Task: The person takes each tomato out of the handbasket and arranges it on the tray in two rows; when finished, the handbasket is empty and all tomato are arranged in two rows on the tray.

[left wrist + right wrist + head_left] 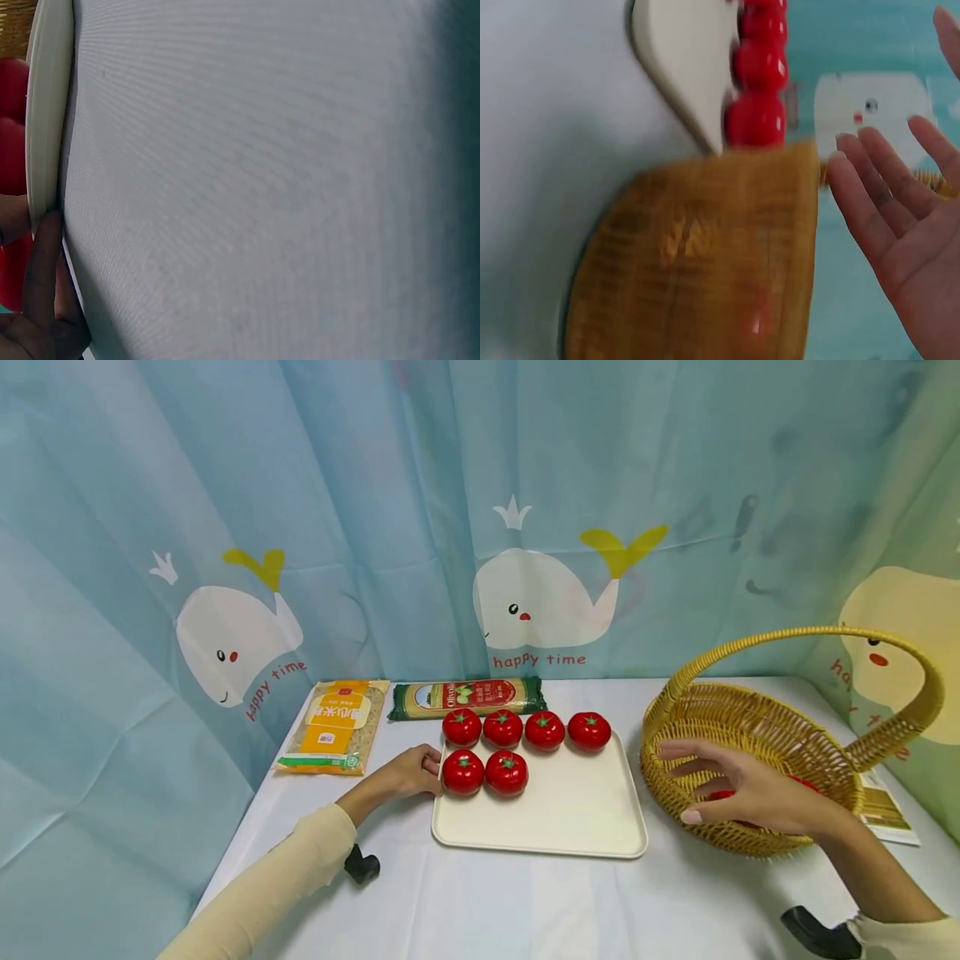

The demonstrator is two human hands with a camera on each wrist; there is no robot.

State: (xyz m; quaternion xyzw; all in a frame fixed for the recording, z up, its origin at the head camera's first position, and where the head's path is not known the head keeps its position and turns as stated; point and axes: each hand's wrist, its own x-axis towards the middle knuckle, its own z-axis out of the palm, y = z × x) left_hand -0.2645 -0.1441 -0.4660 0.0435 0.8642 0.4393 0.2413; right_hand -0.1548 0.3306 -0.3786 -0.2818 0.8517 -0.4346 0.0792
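Observation:
A cream rectangular tray point(570, 814) bears several red tomatoes point(507, 773), a full row along its back and two in front at the left. At the tray's left edge, my left hand point(411, 773) pinches the rim; the left wrist view shows thumb and fingers around the pale rim point(46, 112). Over the wicker basket point(675, 797) hovers my right hand point(761, 789), fingers loosely extended and nothing in them. Red items point(804, 782) show inside the basket, partly hidden by that hand. From the right wrist, the palm point(930, 262) appears bare beside the basket's rim.
Behind the tray lies a green spaghetti packet point(468, 697). To the left is a bag of grain point(333, 727) with an orange label. The basket's tall arched handle point(795, 633) rises above the right hand. A printed card point(888, 810) lies right of the basket, and a whale-patterned curtain point(390, 527) hangs behind.

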